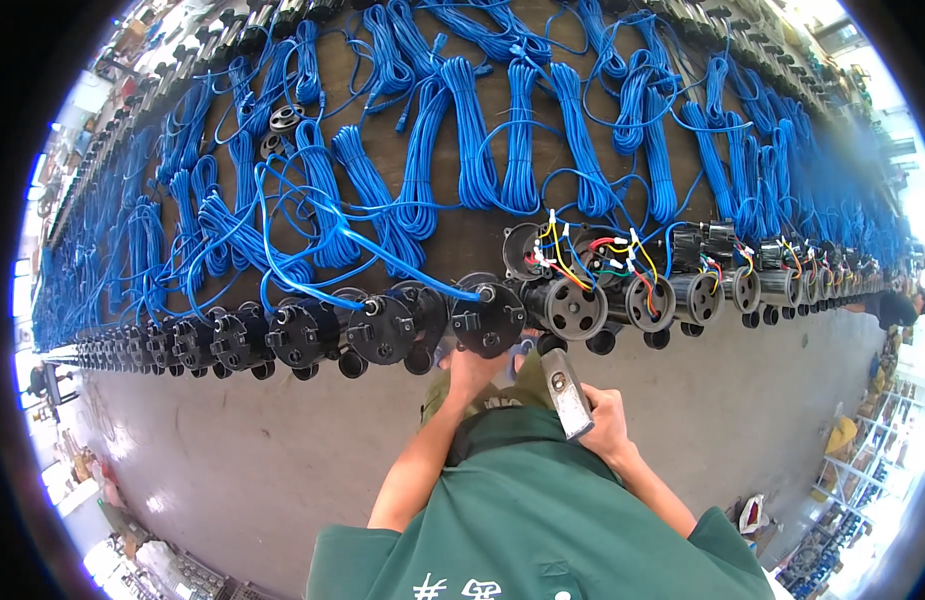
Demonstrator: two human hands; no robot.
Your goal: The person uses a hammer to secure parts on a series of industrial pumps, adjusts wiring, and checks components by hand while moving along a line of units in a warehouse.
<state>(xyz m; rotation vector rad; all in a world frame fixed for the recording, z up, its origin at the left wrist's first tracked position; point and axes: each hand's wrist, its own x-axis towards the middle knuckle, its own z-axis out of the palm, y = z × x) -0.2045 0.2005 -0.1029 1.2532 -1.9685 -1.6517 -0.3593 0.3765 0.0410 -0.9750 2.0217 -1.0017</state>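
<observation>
Both hands work just below the middle of the frame: the left hand [472, 368] reaches up under a black capped pump body [489, 318] and touches its underside, fingers curled so that I cannot tell whether it grips anything, while the right hand [604, 420] is closed around the handle of a hammer [565, 392] whose metal head points up toward the row. Below them, the green shirt [542, 530] fills the lower centre, with pale characters along the bottom edge. That pump body sits in a long row of pump bodies [312, 335] curving across the middle of the frame. Those to the left carry black end caps [382, 328] with blue cable leading out, so that stretch looks finished; to the right, open pump ends [622, 290] show loose red, yellow and green wires, so capping there seems left to do. Beyond the row, on the brown bench [482, 240], lie many coiled bundles of blue cable [462, 130], reaching to the upper edge. Grey floor [232, 450] spreads at lower left. At the lower right rim stand shelves [862, 470] with yellow packages [840, 435] and a white bag [752, 512] on the floor, too small to read.
</observation>
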